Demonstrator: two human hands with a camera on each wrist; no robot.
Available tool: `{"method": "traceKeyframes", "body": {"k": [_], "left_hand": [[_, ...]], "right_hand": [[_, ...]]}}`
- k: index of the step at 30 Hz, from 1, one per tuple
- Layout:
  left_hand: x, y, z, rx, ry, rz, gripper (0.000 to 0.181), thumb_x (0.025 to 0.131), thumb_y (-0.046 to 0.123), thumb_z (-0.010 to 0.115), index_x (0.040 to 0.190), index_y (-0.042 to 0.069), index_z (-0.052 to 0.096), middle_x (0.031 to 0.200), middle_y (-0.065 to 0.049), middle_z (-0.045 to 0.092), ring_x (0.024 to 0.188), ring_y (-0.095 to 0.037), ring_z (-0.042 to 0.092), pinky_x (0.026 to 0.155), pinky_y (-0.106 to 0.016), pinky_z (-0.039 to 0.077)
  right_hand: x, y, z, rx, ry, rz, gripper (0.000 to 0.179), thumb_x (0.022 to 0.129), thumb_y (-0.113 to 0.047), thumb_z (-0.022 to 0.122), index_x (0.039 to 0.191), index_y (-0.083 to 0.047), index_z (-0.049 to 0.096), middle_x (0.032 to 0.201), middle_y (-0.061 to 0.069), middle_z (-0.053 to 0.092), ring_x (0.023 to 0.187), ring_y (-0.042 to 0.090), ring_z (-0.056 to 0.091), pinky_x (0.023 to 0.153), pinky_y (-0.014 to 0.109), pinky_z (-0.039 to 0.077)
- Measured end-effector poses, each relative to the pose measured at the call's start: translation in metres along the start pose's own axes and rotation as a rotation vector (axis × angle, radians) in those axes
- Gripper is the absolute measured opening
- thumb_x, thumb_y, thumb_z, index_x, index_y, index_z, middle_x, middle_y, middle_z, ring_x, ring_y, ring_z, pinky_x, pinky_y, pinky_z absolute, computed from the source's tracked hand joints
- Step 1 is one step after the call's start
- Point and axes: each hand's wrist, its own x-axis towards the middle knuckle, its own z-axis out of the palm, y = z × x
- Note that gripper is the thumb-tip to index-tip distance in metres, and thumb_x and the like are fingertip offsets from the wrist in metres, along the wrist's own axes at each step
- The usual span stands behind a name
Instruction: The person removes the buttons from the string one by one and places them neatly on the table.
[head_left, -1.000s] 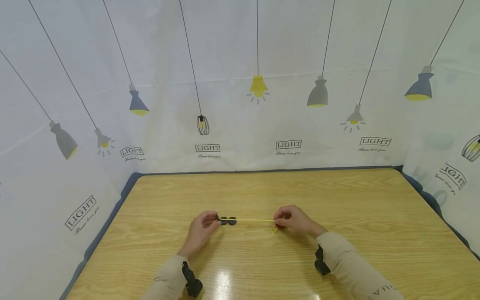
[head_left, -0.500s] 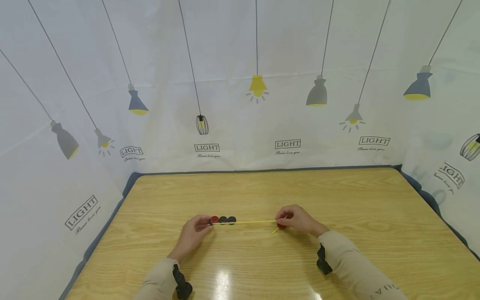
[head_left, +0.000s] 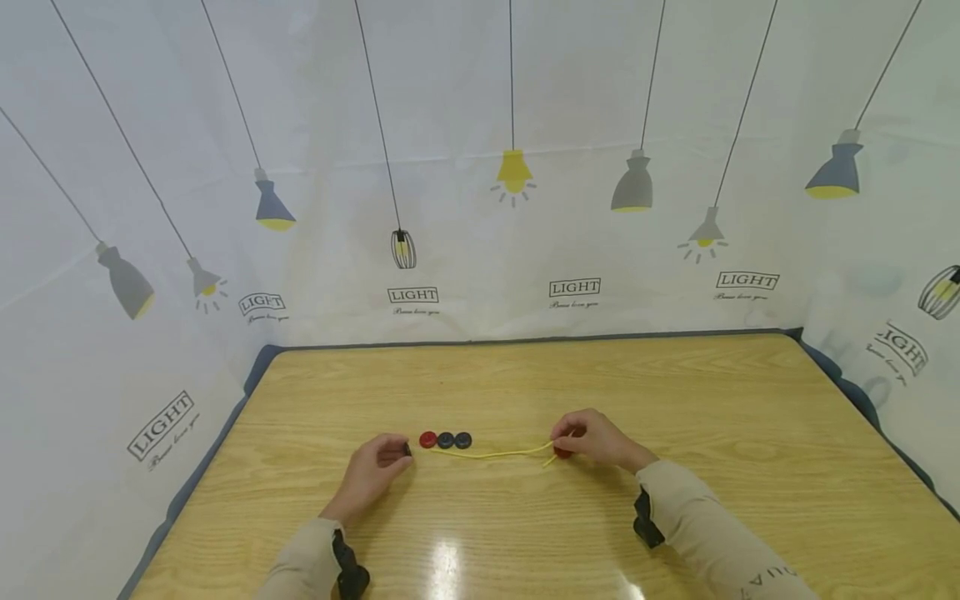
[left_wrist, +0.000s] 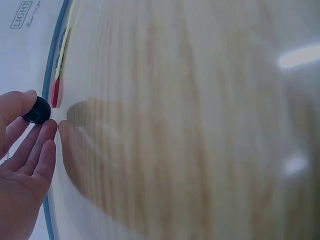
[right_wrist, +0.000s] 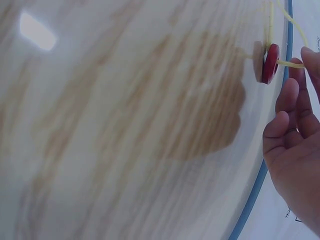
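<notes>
My left hand (head_left: 367, 468) pinches a black button (left_wrist: 38, 111) between thumb and fingertips, just above the table. To its right lie a red button (head_left: 427, 439), a black button (head_left: 446, 440) and another black button (head_left: 463, 440), side by side in a row. A yellow string (head_left: 487, 455) runs slack along the near side of that row. At its other end, my right hand (head_left: 592, 440) pinches the string. Below the right fingertips a red button (right_wrist: 270, 64) is threaded on the string, with a short tail beyond it.
The wooden table (head_left: 480, 525) has a dark blue edge (head_left: 471, 342) along the back and sides. White cloth walls (head_left: 465, 183) printed with lamps surround it. Black wrist cameras sit under both sleeves.
My left hand has moved left with the black button, letting go of the string's left end. The string, taut before, now lies slack. The row's red button has come into view. The right hand barely moved.
</notes>
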Motion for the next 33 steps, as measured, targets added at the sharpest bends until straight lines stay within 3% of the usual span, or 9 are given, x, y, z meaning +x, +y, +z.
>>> {"method": "traceKeyframes", "body": {"k": [10, 20, 27, 33], "left_hand": [[0.007, 0.000, -0.001, 0.039, 0.025, 0.031, 0.027, 0.079, -0.001, 0.065, 0.106, -0.005, 0.059, 0.099, -0.015, 0.061, 0.089, -0.026, 0.059, 0.077, -0.033, 0.048], [0.013, 0.006, 0.002, 0.193, 0.057, 0.121, 0.025, 0.076, -0.002, 0.066, 0.101, -0.005, 0.062, 0.094, -0.015, 0.056, 0.085, -0.026, 0.055, 0.076, -0.040, 0.044], [0.021, 0.001, 0.006, 0.233, 0.052, 0.082, 0.026, 0.076, 0.000, 0.066, 0.101, -0.005, 0.064, 0.091, -0.012, 0.053, 0.081, -0.022, 0.052, 0.071, -0.034, 0.042], [0.024, 0.000, 0.006, 0.200, 0.045, 0.052, 0.029, 0.075, -0.003, 0.066, 0.104, -0.005, 0.062, 0.095, -0.014, 0.055, 0.085, -0.025, 0.053, 0.075, -0.038, 0.043]], "right_hand": [[0.001, 0.002, 0.000, 0.008, -0.004, -0.003, 0.011, 0.085, -0.003, 0.059, 0.089, 0.008, 0.062, 0.081, 0.018, 0.064, 0.070, 0.027, 0.061, 0.063, 0.034, 0.051], [0.001, 0.003, 0.000, -0.007, -0.003, -0.004, 0.011, 0.085, -0.003, 0.059, 0.088, 0.007, 0.063, 0.081, 0.015, 0.064, 0.070, 0.022, 0.061, 0.062, 0.027, 0.050], [0.002, 0.004, 0.001, -0.009, -0.006, 0.004, 0.011, 0.085, -0.003, 0.059, 0.089, 0.007, 0.063, 0.081, 0.015, 0.064, 0.069, 0.021, 0.061, 0.062, 0.025, 0.050], [0.004, 0.004, 0.002, -0.028, 0.002, 0.008, 0.011, 0.085, -0.003, 0.059, 0.089, 0.006, 0.063, 0.081, 0.014, 0.064, 0.069, 0.019, 0.060, 0.062, 0.023, 0.049]]}}
